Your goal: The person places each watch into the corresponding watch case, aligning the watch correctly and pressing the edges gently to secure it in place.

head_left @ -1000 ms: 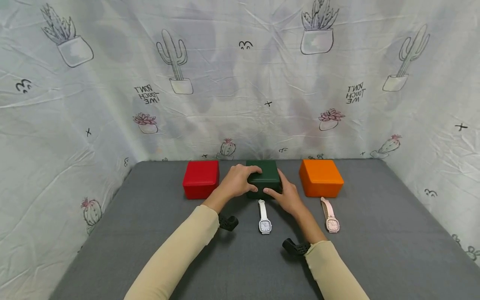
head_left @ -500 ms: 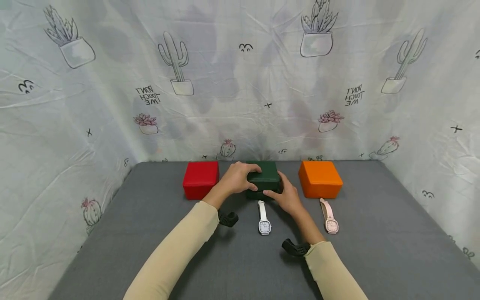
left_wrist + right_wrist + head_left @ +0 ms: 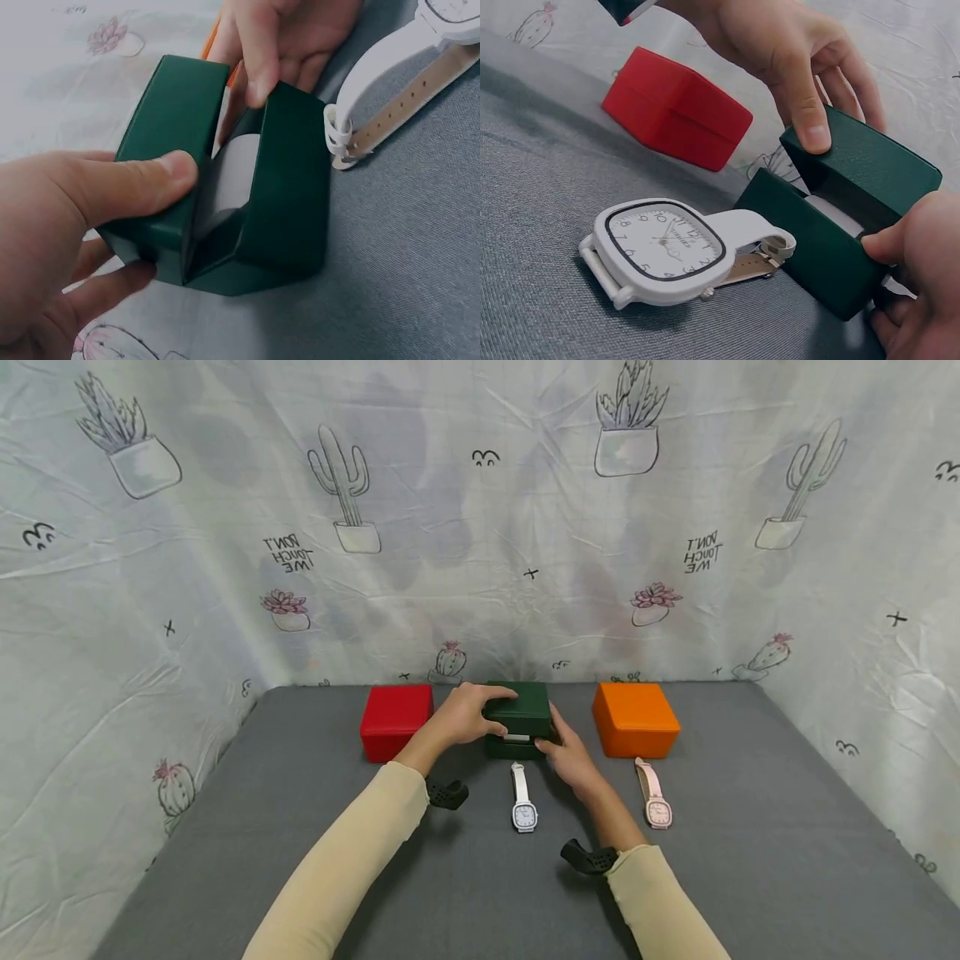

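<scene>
A dark green hinged watch box [image 3: 527, 704] stands at the back middle of the table, its lid partly raised. Through the gap shows a white cushion [image 3: 232, 176]. My left hand [image 3: 463, 713] grips the lid, thumb on its front face and fingers over the top. Low on the box's right side, my right hand [image 3: 573, 758] holds the base, with the thumb at the front rim. Just in front of the box lies a white wristwatch [image 3: 665, 247], strap end toward it and square dial toward me.
To the left stands a closed red box [image 3: 396, 722], to the right a closed orange box [image 3: 636, 720]. A pink wristwatch [image 3: 656, 802] lies before the orange one. Behind the grey table [image 3: 300, 827] hangs a white curtain [image 3: 465, 543] with cactus prints.
The green box's lid has come up from closed, lifted by my left hand, and the white cushion now shows. My right hand stays at the base.
</scene>
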Demonstrator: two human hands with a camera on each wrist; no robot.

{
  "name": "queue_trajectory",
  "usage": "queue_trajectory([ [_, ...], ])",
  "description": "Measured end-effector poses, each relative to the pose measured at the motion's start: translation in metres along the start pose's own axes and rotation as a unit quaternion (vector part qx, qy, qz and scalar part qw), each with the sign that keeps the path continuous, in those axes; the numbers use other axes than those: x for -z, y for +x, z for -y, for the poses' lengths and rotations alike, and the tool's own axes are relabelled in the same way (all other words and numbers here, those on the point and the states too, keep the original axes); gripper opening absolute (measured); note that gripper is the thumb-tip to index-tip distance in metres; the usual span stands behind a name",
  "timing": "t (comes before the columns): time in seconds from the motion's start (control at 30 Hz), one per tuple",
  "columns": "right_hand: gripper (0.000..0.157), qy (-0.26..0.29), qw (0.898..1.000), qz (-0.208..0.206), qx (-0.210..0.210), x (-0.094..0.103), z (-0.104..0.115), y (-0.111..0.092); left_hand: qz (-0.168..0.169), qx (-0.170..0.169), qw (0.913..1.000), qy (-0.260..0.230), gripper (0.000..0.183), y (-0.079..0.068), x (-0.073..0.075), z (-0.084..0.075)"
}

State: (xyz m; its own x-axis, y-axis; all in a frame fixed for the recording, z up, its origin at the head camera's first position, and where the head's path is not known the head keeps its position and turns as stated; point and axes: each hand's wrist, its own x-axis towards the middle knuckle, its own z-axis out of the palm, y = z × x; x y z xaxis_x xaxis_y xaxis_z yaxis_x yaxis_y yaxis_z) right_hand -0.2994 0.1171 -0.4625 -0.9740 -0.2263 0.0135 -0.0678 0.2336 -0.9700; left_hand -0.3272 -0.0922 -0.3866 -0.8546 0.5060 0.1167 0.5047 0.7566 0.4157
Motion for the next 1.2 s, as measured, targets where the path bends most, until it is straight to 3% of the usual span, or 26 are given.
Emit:
queue_trajectory([
  [0.13, 0.077, 0.003, 1.000, -0.011, -0.003, 0.000, -0.001, 0.001, -0.011, -0.001, 0.9994, -0.034, 0.058, -0.001, 0.000, 0.002],
  [0.5, 0.079, -0.012, 1.000, -0.018, -0.007, 0.004, 0.008, -0.002, -0.087, 0.008, 0.9887, -0.122, 0.052, 0.002, -0.001, 0.000],
  [0.7, 0.078, -0.015, 1.000, -0.010, -0.003, 0.004, 0.004, 0.001, -0.158, 0.030, 0.9770, -0.140, 0.049, 0.007, 0.000, 0.000],
  [0.8, 0.078, -0.014, 1.000, -0.004, 0.001, 0.002, 0.002, 0.002, -0.187, 0.044, 0.9722, -0.134, 0.045, 0.011, 0.000, -0.001],
  [0.93, 0.081, -0.005, 1.000, -0.008, 0.000, -0.001, 0.004, 0.002, -0.209, 0.021, 0.9733, -0.094, 0.043, 0.016, -0.002, -0.004],
  [1.03, 0.082, -0.003, 1.000, -0.009, -0.006, -0.001, 0.006, 0.001, -0.196, -0.005, 0.9791, -0.054, 0.049, 0.016, -0.005, -0.004],
  [1.2, 0.079, -0.021, 1.000, -0.006, -0.003, 0.001, 0.010, 0.001, -0.148, -0.008, 0.9890, 0.001, 0.066, 0.014, -0.008, -0.003],
])
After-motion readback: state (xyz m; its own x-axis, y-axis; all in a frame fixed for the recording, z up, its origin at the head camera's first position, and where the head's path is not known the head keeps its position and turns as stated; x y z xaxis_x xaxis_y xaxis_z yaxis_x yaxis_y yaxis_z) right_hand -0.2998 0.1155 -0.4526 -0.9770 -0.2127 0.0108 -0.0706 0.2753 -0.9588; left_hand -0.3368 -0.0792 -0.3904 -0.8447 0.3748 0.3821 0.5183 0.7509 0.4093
